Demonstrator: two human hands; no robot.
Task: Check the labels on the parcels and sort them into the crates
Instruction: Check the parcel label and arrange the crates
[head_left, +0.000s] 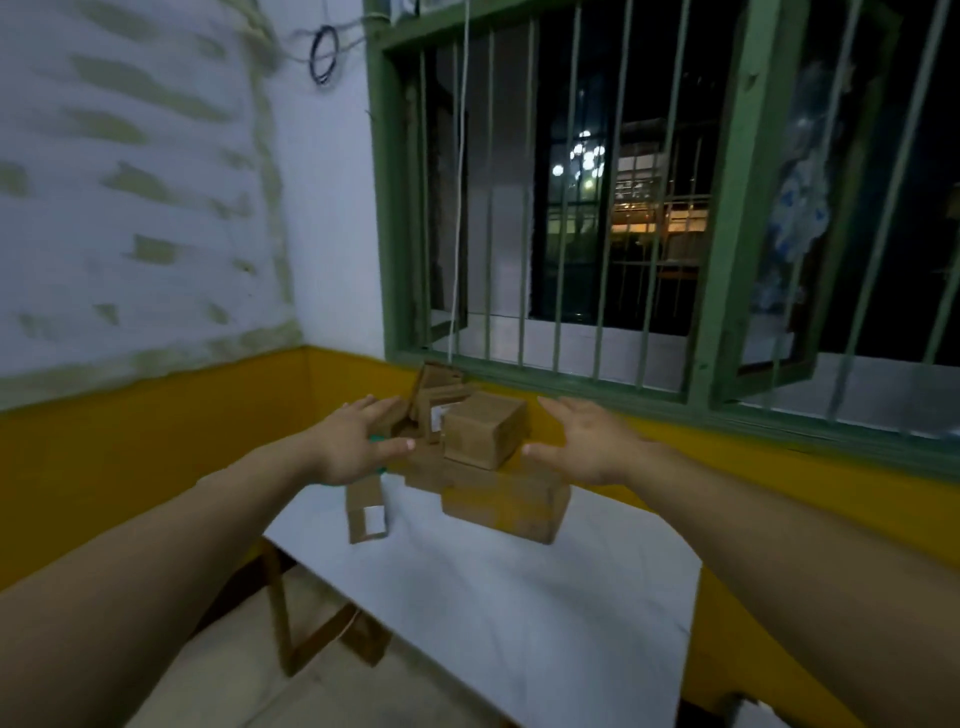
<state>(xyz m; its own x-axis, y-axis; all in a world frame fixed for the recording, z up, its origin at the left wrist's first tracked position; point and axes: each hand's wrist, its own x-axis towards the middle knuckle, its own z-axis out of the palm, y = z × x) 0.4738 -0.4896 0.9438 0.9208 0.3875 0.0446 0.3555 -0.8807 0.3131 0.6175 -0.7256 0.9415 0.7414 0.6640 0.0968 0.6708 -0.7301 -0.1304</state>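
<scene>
A pile of brown cardboard parcels lies at the far end of a white table (519, 613). A cube-shaped parcel (483, 428) sits on top of the pile, above a larger flat parcel (504, 506). A slim parcel with a white label (366, 512) stands at the pile's left. More parcels (439, 387) lean against the wall behind. My left hand (358, 441) is spread open left of the cube parcel. My right hand (587, 441) is spread open on its right. Neither hand touches it. No crate is in view.
The table stands in a corner against a yellow and white wall (156, 441), below a green barred window (571, 208). A wooden table leg frame (291, 634) shows under the left edge. Something teal (382, 440) peeks out behind my left hand.
</scene>
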